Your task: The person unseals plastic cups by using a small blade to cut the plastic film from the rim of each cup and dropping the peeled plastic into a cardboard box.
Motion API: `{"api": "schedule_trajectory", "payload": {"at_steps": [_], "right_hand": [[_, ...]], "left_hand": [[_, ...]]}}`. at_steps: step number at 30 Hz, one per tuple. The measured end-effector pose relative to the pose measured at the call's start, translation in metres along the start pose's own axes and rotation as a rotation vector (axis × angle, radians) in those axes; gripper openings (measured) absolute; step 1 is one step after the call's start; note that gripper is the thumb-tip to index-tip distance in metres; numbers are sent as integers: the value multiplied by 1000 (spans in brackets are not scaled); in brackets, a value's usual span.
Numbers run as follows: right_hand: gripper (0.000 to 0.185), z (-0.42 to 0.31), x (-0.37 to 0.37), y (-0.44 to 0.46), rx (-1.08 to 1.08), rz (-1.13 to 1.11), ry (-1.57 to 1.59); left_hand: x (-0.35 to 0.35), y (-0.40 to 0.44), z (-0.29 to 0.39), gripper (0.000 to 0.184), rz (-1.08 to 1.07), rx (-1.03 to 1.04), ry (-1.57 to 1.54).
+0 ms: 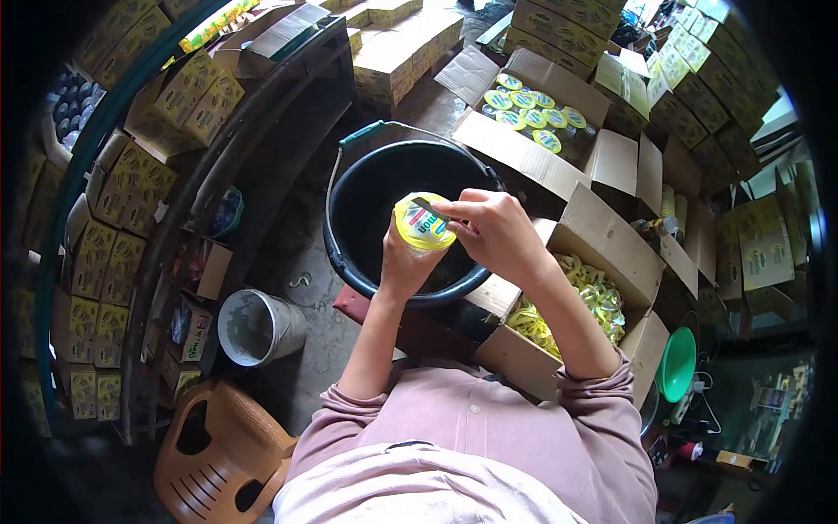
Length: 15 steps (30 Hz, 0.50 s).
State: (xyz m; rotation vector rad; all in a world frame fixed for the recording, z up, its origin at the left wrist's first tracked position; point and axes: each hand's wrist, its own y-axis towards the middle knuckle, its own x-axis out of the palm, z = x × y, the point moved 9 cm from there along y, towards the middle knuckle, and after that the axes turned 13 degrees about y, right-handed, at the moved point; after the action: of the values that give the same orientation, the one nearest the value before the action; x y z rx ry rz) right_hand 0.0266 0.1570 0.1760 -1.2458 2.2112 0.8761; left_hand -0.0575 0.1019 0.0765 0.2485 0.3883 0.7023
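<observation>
Over a large black bucket (384, 175), my left hand (408, 265) is wrapped round a cup (422, 224) with a yellow-rimmed printed lid. The lid faces up. My right hand (493, 229) is pinched on a small dark flat tool (425, 206), whose tip lies over the lid. At the right, an open carton (608, 231) holds a heap of yellow-green strips (572, 306). Behind it, another open carton (559, 79) holds several lidded cups (532, 118).
A white bucket (284, 327) and a brown plastic chair (218, 445) are at the lower left. Shelves with printed boxes (131, 188) line the left. Stacked cartons (401, 52) stand at the back. A green bowl (678, 364) is at the right.
</observation>
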Motion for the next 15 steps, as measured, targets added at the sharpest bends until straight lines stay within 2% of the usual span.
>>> {"api": "schedule_trajectory", "payload": {"at_steps": [3,15], "right_hand": [[24,-1,4,-1,-71,24,-36],[25,2,8,-15,-6,-81,-151]], "left_hand": [[0,0,0,52,10,33,37],[3,-1,-4,54,5,28,70]]}}
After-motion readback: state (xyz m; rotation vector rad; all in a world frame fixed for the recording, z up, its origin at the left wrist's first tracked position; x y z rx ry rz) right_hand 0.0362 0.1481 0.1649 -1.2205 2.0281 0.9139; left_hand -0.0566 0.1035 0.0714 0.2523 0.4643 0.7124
